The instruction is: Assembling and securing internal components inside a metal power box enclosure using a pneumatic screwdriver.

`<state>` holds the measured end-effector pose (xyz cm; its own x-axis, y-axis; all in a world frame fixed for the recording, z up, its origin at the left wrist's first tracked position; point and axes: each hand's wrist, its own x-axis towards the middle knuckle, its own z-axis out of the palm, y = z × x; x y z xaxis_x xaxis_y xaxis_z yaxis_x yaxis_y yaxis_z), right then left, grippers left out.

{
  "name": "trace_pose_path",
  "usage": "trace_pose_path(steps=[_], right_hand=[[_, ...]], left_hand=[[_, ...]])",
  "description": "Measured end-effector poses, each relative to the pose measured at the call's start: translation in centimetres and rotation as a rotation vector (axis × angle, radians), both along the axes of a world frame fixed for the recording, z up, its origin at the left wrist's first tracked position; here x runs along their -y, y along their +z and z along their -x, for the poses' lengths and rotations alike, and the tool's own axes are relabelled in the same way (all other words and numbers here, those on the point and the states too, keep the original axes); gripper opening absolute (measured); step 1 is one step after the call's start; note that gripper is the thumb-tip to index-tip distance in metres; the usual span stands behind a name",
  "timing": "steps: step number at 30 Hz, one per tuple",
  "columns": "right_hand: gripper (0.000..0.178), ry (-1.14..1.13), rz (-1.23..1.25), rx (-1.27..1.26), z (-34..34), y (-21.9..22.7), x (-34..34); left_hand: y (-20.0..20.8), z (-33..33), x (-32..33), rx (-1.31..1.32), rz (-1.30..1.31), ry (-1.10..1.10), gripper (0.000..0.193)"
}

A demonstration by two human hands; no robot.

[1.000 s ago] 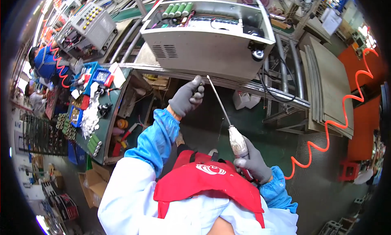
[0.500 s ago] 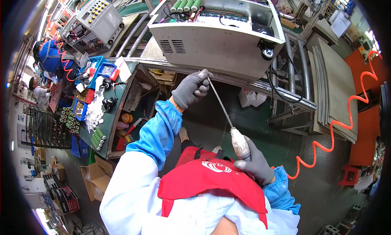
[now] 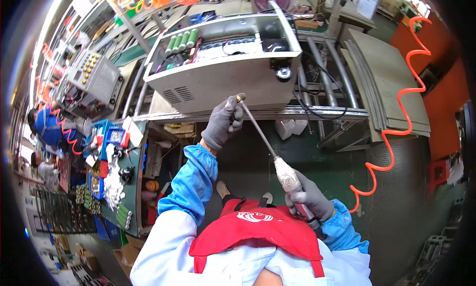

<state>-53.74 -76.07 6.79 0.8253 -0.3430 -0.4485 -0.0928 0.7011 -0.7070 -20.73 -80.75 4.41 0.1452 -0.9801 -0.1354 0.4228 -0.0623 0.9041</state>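
a: with the clock's hub at mid-view, where's the small part?

b: the brass-coloured piece point(image 3: 239, 98) is at twelve, between thumb and fingertips of the gloved left hand point(image 3: 222, 122). they look pinched together on it, just off the hub toward eleven.

a: and the other side?

b: the right hand point(image 3: 313, 199), at four, has its fingers wrapped around the driver point(image 3: 286, 173). the shaft point(image 3: 258, 130) slants up toward twelve, its tip at the piece. whether it's fully seated i can't tell; it's too small.

a: how would you do this bit well?

b: i'd hold the piece by its edge, so the glove stays clear of the tip, and line it up straight with the shaft before pressing. a tilted piece would probably slip off. keep the driver from spinning while the fingertips are that close; i can't see how its switch is set.

a: anything nearby to mind?

b: the open metal cabinet point(image 3: 223, 85) sits beyond, at twelve, with its caster point(image 3: 283, 73) toward one. the gap to the pinch is hard to judge, so leave elbow room. the orange coiled hose point(image 3: 396, 132) hangs at three; don't let it tug the wrist.
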Motion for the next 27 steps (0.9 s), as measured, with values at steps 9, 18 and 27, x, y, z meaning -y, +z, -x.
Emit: trace_pose_path(steps=[9,18,27], right_hand=[[0.069,-0.498,0.317,-0.143,-0.6,-1.3,3.6],[0.062,-0.442,0.311,-0.154,-1.5,-2.7,6.9],[0.042,-0.453,-0.186,0.17,-0.3,-1.9,7.7]], left_hand=[[-0.3,13.0,2.1,0.172,-0.241,-0.589,0.058],[-1.4,13.3,3.8,0.149,-0.264,-0.505,0.048],[0.6,13.8,4.6,0.291,-0.234,-0.468,0.045]])
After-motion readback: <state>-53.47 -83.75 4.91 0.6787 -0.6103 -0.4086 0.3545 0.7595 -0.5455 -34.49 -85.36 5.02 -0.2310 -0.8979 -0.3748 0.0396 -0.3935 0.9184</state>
